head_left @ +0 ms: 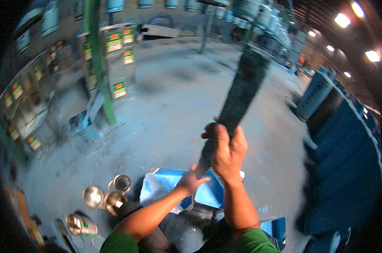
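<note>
A long, dark, flat plank-like bar (246, 84) slants up and away in front of me, widening toward its far end; its exact kind cannot be made out. My right hand (228, 154) is closed around its middle, thumb across the near face. Lower down, my left hand (192, 182) grips the narrow bottom end, with its thumb pointing right. Directly beneath the hands is an open blue container (210, 196), its inside streaked pale. A whitish sheet or bag (151, 189) lies against its left side.
Several open metal tins (92, 197) stand on the floor at lower left. Square cans with coloured labels (119, 63) are stacked beyond a green post (97, 63). A dark blue sheet-like barrier (347, 168) runs along the right. Blue cylinders (265, 17) hang or stand at the back.
</note>
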Available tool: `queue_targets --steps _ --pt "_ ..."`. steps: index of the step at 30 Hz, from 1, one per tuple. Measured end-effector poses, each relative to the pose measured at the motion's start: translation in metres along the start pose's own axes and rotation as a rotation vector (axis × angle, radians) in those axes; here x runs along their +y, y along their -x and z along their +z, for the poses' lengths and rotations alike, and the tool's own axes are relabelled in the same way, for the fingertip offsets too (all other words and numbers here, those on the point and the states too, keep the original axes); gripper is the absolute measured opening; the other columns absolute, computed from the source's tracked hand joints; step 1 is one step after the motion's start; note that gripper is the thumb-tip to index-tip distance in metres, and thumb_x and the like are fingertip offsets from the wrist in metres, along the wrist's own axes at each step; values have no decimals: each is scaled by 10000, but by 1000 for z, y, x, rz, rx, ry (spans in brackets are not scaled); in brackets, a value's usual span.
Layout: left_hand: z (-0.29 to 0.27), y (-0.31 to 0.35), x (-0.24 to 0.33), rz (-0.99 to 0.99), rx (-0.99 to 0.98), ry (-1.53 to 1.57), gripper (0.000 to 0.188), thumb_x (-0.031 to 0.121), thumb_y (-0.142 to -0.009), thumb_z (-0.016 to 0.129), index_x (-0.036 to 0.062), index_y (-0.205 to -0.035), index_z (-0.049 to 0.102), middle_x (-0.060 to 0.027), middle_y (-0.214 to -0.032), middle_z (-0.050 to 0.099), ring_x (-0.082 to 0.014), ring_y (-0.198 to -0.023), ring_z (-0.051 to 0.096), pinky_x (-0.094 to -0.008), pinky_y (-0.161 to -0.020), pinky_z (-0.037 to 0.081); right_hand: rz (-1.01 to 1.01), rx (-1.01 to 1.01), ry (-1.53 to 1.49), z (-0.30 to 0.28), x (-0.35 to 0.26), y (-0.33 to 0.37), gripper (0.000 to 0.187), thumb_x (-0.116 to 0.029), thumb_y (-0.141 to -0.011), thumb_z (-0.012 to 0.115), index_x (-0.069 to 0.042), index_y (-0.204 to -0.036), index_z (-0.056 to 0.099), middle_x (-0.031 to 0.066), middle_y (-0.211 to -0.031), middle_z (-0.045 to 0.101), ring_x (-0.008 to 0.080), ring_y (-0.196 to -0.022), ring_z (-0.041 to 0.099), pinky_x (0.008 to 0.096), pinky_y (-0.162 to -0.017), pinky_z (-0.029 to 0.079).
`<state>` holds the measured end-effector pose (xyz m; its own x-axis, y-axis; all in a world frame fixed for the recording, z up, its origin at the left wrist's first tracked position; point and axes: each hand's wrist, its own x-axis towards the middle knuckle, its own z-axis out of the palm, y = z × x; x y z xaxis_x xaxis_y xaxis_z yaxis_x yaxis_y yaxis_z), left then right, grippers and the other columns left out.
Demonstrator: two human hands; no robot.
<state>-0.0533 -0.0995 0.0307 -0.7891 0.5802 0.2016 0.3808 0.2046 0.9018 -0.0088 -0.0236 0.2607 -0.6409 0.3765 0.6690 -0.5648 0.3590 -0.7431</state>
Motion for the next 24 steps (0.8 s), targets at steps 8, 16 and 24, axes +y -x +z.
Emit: queue_targets --steps 8,16,24 --pt "-32 -7 -11 -91 28 -111 583 306 -777 807 13 -1162 482 -289 -996 671 -496 -1004 626 -497 -796 521 198 -10 -29 -11 34 -20 231 -232 -1013 571 -8 -1070 584 98 -852 682 165 -744 667 315 -651 528" --pt "-42 -29 -7 42 157 58 502 242 -870 706 27 -1269 488 -245 -1059 689 -412 -1042 655 -480 -841 514 -67 -238 131 6 11 -3 301 -153 -986 550 -33 -1251 473 229 -777 616 443 -742 641 452 -623 490" --pt "-6 -6 -1 34 77 -39 582 232 -799 768 -1 -1239 466 -293 -1023 666 -480 -1015 630 -492 -822 524 -25 -157 86 -6 14 -16 238 -189 -986 588 -30 -1161 567 160 -778 657 294 -670 660 366 -611 497"
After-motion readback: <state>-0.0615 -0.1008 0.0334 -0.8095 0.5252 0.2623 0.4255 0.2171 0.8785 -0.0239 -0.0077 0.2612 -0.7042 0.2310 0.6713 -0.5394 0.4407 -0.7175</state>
